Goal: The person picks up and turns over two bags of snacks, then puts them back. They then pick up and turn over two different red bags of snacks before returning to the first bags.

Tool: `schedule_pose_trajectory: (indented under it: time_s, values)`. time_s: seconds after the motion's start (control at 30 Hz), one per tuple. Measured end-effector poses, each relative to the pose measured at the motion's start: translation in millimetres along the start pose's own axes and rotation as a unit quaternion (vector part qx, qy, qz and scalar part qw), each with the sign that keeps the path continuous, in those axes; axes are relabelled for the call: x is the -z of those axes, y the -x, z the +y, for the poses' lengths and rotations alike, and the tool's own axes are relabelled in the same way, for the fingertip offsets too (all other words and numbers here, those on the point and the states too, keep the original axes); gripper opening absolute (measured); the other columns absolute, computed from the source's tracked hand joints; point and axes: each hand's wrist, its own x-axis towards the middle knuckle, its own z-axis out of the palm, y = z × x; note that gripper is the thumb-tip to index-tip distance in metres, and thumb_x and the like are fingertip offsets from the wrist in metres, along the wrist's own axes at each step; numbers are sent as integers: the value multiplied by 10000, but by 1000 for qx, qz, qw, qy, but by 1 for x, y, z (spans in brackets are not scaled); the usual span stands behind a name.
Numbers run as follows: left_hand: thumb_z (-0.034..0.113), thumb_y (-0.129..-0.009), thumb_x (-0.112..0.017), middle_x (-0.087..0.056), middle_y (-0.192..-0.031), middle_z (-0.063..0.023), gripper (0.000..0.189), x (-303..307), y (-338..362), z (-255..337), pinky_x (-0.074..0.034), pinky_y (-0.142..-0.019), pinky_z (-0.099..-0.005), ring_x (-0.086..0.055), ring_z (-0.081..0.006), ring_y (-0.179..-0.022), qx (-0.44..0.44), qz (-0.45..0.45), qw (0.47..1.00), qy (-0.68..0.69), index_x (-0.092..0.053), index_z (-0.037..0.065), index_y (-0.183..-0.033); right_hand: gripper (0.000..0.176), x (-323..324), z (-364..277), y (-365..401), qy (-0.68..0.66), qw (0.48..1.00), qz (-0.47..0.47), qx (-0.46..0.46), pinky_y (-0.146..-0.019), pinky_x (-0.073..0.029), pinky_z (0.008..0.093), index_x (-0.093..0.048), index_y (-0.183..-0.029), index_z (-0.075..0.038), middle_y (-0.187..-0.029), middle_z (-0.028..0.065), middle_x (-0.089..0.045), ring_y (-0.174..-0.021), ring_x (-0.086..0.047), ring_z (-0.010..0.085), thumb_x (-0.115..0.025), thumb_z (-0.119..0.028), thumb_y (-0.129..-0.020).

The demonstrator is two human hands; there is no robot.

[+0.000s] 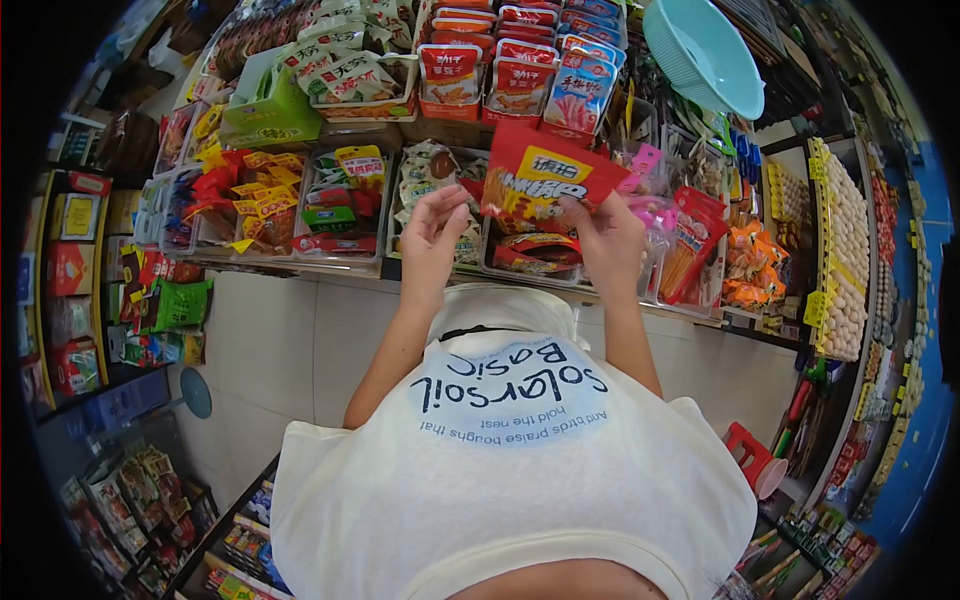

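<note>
In my right hand (612, 240) I hold a red snack packet (545, 165) with a yellow label, pinched near its lower right corner. It is raised and tilted over a clear bin with similar red and yellow packets (537, 253). My left hand (433, 232) is apart from that packet, its fingers slightly curled and spread with nothing visible in them. Just behind the left fingertips lies a bin of white and green packets (412, 180). Right of my right hand are pink-topped clear bags (655, 215) and red packets of stick snacks (693, 245).
Boxes of red and blue sachets (525, 80) stand at the back, beside a green carton (268, 108). A turquoise plastic basket (705, 55) rests at the upper right. Egg trays (842, 250) line the right side. A red stool (752, 460) sits on the floor.
</note>
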Motion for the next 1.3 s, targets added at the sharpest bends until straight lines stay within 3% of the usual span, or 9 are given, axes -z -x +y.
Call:
schedule_pose_trajectory:
  time_s: [0.1,0.17,0.27,0.57,0.77,0.9,1.07,1.2,1.3]
  values:
    - [98,-921,-610,-617,-1134,-82,287,1,1,-5,-464,-892,-263,-571,-132,-1033,18,-13,1000,-4,-552,8,-1187,187,2,5,-1,107,991,-76,-35,-613,-511,306,-645,-981,-1,-831,136,-698,-672,-666,196,-701,-88,-825]
    - [100,-917,-615,-618,-1131,-81,281,1,2,-12,-463,-882,-255,-571,-129,-1024,26,-23,999,-15,-557,8,-1177,168,2,23,2,315,942,-108,40,-609,-510,399,-608,-884,6,-811,179,-674,-689,-659,328,-693,-118,-810]
    - [113,-924,-614,-612,-1157,-71,303,2,3,-20,-477,-845,-251,-568,-110,-1030,41,-43,997,-41,-551,25,-1207,186,3,28,4,361,924,-125,-2,-624,-498,471,-583,-834,-1,-771,212,-647,-732,-624,405,-693,-145,-793]
    - [149,-903,-638,-562,-1270,-143,474,-7,4,-29,-493,-888,-300,-551,-190,-1149,43,-108,988,-100,-483,51,-1340,215,5,57,3,471,869,-148,-23,-631,-510,496,-623,-822,-5,-738,222,-651,-715,-642,407,-722,-189,-772]
    - [167,-897,-643,-479,-1367,-210,595,-9,3,-35,-488,-935,-350,-499,-273,-1248,27,-115,980,-159,-384,55,-1421,256,7,50,7,424,894,-123,-71,-650,-530,426,-636,-898,8,-770,188,-680,-709,-663,368,-744,-180,-761]
    - [169,-899,-634,-457,-1385,-231,624,-10,1,-43,-489,-945,-373,-475,-314,-1271,20,-129,979,-158,-351,54,-1443,301,10,49,13,407,902,-122,-75,-650,-522,471,-603,-998,-14,-770,200,-670,-735,-654,397,-714,-204,-792]
    - [164,-900,-624,-442,-1395,-242,654,-16,-2,-39,-490,-950,-390,-461,-341,-1280,17,-135,974,-179,-310,60,-1464,311,13,20,18,386,922,-20,16,-640,-530,338,-642,-1067,-48,-874,123,-713,-716,-695,240,-732,-176,-798]
    - [162,-895,-628,-424,-1395,-240,673,-19,-4,-42,-478,-957,-406,-454,-338,-1278,-30,-111,973,-201,-286,49,-1463,291,15,3,25,369,928,-57,-5,-621,-520,320,-660,-1031,-60,-876,93,-712,-715,-688,210,-750,-178,-781]
    - [163,-887,-639,-424,-1372,-217,669,-22,-7,-42,-470,-950,-405,-459,-322,-1258,-44,-72,971,-225,-293,40,-1445,244,12,5,33,349,933,-58,67,-629,-505,367,-664,-965,-76,-850,84,-676,-736,-652,265,-749,-201,-774]
